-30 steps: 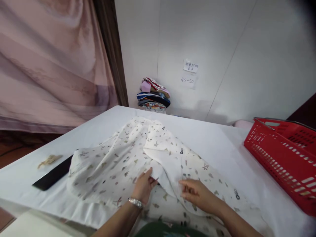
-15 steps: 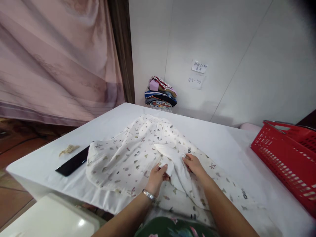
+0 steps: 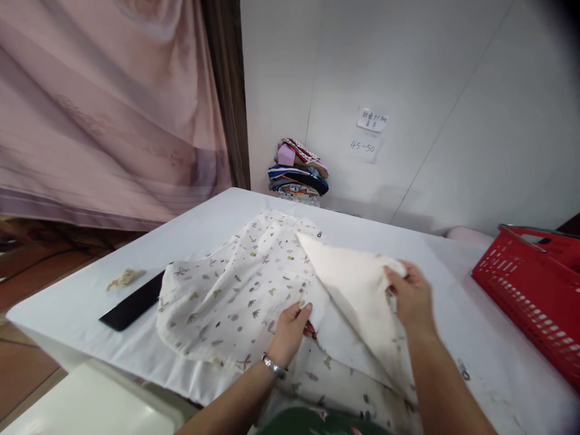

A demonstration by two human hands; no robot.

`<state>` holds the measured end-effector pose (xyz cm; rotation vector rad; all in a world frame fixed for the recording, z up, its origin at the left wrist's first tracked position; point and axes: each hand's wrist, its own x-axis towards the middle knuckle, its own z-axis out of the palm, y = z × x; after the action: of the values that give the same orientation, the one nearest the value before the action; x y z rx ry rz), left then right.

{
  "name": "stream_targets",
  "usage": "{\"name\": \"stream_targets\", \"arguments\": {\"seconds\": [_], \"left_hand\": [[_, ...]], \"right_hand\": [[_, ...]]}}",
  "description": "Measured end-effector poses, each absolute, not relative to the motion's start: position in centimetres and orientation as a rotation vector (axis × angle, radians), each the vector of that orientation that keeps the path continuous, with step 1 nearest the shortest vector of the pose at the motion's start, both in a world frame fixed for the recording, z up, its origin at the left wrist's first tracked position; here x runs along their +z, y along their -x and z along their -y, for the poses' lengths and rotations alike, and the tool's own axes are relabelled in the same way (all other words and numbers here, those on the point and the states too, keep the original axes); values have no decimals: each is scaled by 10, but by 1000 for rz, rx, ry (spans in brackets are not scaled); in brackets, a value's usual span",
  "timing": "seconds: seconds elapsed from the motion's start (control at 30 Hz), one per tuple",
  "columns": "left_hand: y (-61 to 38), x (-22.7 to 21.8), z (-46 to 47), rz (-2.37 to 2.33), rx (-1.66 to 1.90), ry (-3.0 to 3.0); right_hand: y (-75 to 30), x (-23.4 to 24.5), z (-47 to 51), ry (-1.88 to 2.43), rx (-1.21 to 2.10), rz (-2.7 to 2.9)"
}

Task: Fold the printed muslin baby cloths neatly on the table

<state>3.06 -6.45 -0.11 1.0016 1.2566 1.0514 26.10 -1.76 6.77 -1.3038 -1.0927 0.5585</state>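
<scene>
A white garment [image 3: 244, 284] of thin cloth, printed with small grey, green and brown figures, lies spread over the table. My left hand [image 3: 292, 332], a bracelet on its wrist, pinches an edge of the garment near its middle. To the right, my right hand [image 3: 410, 296] grips another edge and holds it up off the table. Between my hands the plain, cream-white inner side of the raised layer shows. The garment's near part is partly hidden by my forearms.
The table [image 3: 217, 208] has a white cover. A black flat object [image 3: 131, 302] and a small beige scrap [image 3: 125, 278] lie at left. A red basket [image 3: 530, 296] stands at right. Folded clothes [image 3: 299, 172] are stacked by the wall. A white stool-like surface [image 3: 86, 399] is at lower left.
My right hand has moved right and up, pulling its edge of the garment away from my left hand and opening out the layer. My left hand stays nearly in place.
</scene>
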Motion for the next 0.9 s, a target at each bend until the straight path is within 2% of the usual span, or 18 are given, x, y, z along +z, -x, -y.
{"name": "stream_targets", "arguments": {"seconds": [0.1,0.2,0.27,0.33,0.47,0.7,0.9], "left_hand": [[-32,5,68,-1253,1024,-1076],[-35,12,72,-1286,1020,-1190],[-37,17,73,-1322,1031,-1261],[-39,20,73,-1338,1056,-1281],[-45,22,74,-1286,1097,-1273],[-54,9,79,-1329,1089,-1559],[-60,16,80,-1347,1160,-1816]], "right_hand": [[-275,119,25,1186,88,919],[-264,133,42,1194,-206,1090],[-246,116,52,1239,-90,1400],[-226,88,59,1240,236,1695],[-197,38,67,1216,650,1813],[-197,24,71,1243,949,1587],[-201,20,71,1244,993,1570]]}}
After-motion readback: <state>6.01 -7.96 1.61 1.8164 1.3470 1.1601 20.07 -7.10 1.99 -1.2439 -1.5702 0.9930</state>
